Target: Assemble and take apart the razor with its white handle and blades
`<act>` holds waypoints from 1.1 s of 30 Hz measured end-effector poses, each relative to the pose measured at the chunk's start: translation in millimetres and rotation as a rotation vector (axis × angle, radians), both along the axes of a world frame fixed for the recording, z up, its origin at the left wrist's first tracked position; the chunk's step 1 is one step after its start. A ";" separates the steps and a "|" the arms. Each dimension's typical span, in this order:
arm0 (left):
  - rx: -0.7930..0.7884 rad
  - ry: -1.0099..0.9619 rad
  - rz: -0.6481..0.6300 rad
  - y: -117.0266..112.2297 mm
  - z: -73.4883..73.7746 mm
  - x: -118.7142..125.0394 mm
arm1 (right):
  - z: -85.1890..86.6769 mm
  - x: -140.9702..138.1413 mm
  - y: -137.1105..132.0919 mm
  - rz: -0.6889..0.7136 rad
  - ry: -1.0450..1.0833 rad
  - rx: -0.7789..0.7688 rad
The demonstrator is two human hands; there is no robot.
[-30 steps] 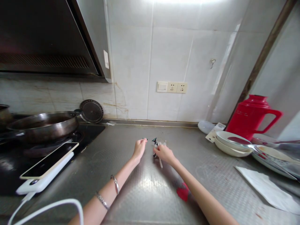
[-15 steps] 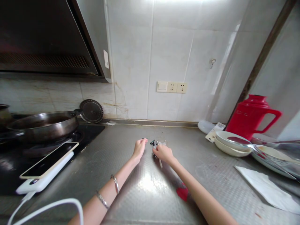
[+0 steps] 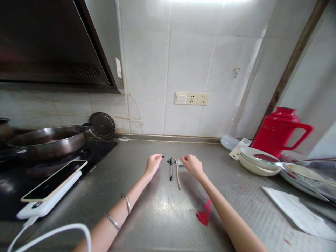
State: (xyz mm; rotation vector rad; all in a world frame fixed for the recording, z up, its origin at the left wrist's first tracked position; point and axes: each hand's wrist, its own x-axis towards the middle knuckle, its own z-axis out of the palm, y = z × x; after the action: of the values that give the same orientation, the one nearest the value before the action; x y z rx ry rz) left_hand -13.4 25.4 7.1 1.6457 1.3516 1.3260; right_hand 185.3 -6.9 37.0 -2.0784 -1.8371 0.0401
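My left hand (image 3: 153,164) is closed in a pinch around a small dark piece (image 3: 163,156) that pokes out past the fingertips, too small to name. My right hand (image 3: 193,163) has its fingers closed at a small clear plastic piece (image 3: 180,162), partly hidden by them. Between the hands, apart from both, lies a thin black-and-silver object (image 3: 171,170) with a wider dark head, shaped like a razor. Beside it on the right rests a slim pale stick-like handle (image 3: 177,175) with a dark tip.
A red heart-shaped mark (image 3: 204,212) shows on the metal counter (image 3: 162,227). To the left are a pan (image 3: 49,138), a phone (image 3: 55,180) on a white power bank and a cable (image 3: 63,227). Bowls (image 3: 258,164), a red thermos (image 3: 279,131) and white paper (image 3: 296,211) are right.
My right hand has moved right, off the razor-like object and the pale stick, which now lie uncovered. My left hand has shifted slightly left, holding the small dark piece.
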 end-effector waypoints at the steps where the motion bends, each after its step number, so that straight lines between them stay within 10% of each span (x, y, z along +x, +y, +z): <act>1: 0.013 0.103 0.003 6.0 -1.1 -3.3 | 0.7 10.1 2.7 -0.031 0.015 0.017; 15: 0.198 0.856 -0.043 62.1 -23.2 -14.2 | -41.6 81.8 26.1 -0.222 0.142 0.079; 33: 0.210 0.797 -0.023 67.3 -14.4 -18.8 | -42.6 76.3 29.1 -0.121 0.172 0.168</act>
State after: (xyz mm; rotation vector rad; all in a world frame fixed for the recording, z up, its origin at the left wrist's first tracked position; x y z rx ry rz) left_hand -32.2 92.7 -7.3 2.4781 1.6393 0.8262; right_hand 261.6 22.2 -5.7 -1.9993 -1.5568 0.0308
